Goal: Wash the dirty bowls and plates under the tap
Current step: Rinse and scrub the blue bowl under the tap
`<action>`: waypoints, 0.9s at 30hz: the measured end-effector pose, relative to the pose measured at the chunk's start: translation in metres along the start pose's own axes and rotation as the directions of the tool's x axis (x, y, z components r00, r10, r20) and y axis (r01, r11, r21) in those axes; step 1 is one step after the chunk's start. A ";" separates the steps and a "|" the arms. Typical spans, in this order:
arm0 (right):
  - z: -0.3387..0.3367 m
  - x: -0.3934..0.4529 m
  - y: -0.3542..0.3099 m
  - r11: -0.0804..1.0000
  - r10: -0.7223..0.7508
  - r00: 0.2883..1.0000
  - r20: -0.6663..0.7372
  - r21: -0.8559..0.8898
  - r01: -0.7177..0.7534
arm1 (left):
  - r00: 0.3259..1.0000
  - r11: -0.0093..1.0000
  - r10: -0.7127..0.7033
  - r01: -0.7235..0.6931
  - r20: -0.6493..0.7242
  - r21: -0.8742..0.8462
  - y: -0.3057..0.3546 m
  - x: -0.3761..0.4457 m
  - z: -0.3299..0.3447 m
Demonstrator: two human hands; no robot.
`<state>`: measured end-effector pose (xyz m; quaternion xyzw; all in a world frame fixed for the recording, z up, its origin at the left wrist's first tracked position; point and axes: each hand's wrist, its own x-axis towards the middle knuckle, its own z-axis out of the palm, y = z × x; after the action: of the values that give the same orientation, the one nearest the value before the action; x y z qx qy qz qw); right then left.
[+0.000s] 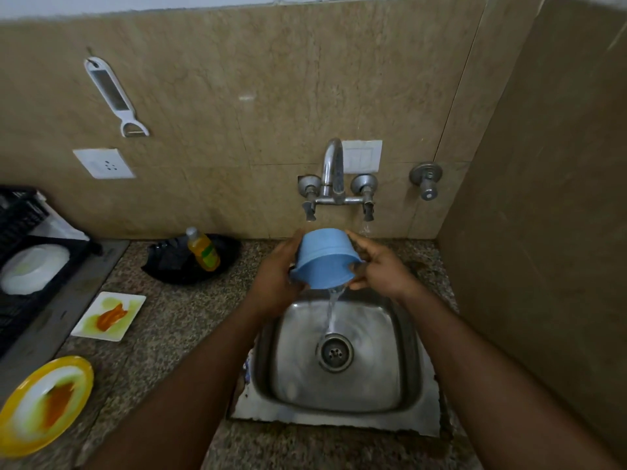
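A blue bowl (pixel 324 261) is tipped over the steel sink (pixel 400 385), its mouth turned toward me, and water pours from its lower rim toward the drain. My left hand (pixel 276 278) grips the bowl's left side. My right hand (pixel 380 262) holds its right side, thumb hooked over the rim. The tap (pixel 334 167) stands on the wall just above. A square white plate (pixel 108 315) with orange smears lies on the counter to the left. A yellow-rimmed plate (pixel 44 405) with orange residue sits at the near left.
A yellow dish-soap bottle (pixel 203 249) lies on a black dish (pixel 169 266) behind the counter. A black rack (pixel 20 232) at the far left holds a white bowl (pixel 32 269). A peeler (pixel 113 95) hangs on the tiled wall; a side wall closes the right.
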<state>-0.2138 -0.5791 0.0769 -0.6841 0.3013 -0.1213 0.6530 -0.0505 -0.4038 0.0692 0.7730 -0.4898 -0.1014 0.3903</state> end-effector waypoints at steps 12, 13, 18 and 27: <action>0.007 -0.027 -0.048 0.917 -0.368 0.930 0.001 -0.166 0.363 | 0.929 0.794 -0.247 0.357 0.274 -0.493 0.047 -0.004 -0.039; 0.007 -0.029 -0.050 0.915 -0.374 0.927 0.004 -0.159 0.370 | 0.933 0.782 -0.247 0.351 0.261 -0.515 0.050 -0.004 -0.043; 0.008 -0.042 -0.066 0.917 -0.390 0.919 0.056 -0.068 0.393 | 0.945 0.735 -0.285 0.322 0.160 -0.596 0.077 -0.008 -0.050; 0.004 -0.055 -0.070 0.934 -0.345 0.933 0.099 0.136 0.331 | 0.930 0.706 -0.349 0.339 0.111 -0.622 0.082 -0.013 -0.046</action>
<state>-0.2374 -0.5471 0.1565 -0.6925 0.1312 -0.2074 0.6783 -0.0879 -0.3871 0.1553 0.6752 -0.2715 -0.3244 0.6043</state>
